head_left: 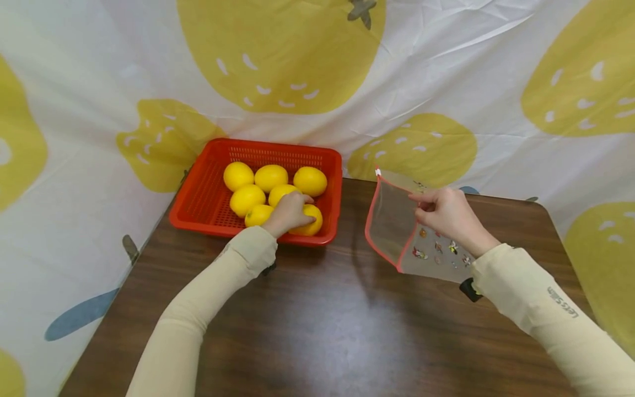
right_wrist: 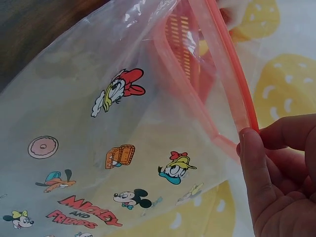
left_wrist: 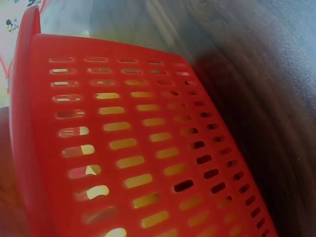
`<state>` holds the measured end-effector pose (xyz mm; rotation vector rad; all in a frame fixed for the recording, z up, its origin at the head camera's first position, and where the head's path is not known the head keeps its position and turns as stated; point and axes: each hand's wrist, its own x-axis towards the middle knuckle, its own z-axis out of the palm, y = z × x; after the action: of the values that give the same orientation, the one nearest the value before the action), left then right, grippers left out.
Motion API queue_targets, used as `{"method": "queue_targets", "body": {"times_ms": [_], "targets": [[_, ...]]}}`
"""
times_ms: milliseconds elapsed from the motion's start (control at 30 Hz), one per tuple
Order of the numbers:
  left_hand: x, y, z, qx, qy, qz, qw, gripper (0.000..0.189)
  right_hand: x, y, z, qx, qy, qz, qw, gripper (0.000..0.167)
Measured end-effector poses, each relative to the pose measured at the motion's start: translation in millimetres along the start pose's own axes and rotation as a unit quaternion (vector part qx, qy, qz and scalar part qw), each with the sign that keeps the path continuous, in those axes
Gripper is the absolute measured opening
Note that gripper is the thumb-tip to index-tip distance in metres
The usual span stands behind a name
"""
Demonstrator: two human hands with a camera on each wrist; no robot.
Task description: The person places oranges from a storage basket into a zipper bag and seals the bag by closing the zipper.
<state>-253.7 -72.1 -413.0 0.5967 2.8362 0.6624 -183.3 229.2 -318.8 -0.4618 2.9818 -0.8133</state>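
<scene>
My left hand [head_left: 288,213] reaches into a red plastic basket [head_left: 190,201] and grips a lemon [head_left: 315,221] at its front right corner, thumb and fingers around the fruit. Several other lemons [head_left: 247,200] lie around that hand. In the left wrist view the slotted basket wall [left_wrist: 106,140] hides most of the grip. My right hand [head_left: 453,216] holds up a clear zip bag [head_left: 392,215] with a pink-red edge and cartoon prints. Thumb and finger pinch the bag's zip edge [right_wrist: 231,74] in the right wrist view, and its mouth gapes toward the basket.
The brown wooden table [head_left: 317,325] carries the basket at its back left. A white cloth [head_left: 416,60] with yellow fruit prints hangs behind and beside the table. The bag's white slider [head_left: 378,172] sits at the upper corner of its mouth.
</scene>
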Motion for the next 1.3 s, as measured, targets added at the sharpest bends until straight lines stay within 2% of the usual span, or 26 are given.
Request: {"method": "queue_targets", "body": {"times_ms": [233,400,600,833,1167,1300], "targets": [[-1.1,-2.1,3.2,-0.004,-0.025,-0.011,0.9996,0.050,0.1,2,3,-0.010,0.003,-0.013,0.9999,0.033],[-1.7,-3.3,6.8,-0.013,-0.032,-0.022,0.9992,0.054,0.5,1,5,-0.018,0.007,-0.025,0.9995,0.031],[-2.4,-4.5,11.5,-0.008,-0.039,-0.017,0.9991,0.062,1.4,1,8,-0.025,0.015,-0.033,0.9990,0.031],[-2.8,-5.1,12.5,-0.014,-0.065,-0.025,0.9975,0.071,1.5,2,12,-0.024,0.013,-0.039,0.9989,0.032],[-1.3,-4.2,13.2,-0.024,-0.062,-0.038,0.9971,0.065,1.5,4,13,-0.027,0.016,-0.043,0.9986,0.032],[0.1,-6.4,14.7,-0.027,-0.053,-0.033,0.9977,0.064,0.5,4,13,-0.027,0.015,-0.041,0.9987,0.032]]}}
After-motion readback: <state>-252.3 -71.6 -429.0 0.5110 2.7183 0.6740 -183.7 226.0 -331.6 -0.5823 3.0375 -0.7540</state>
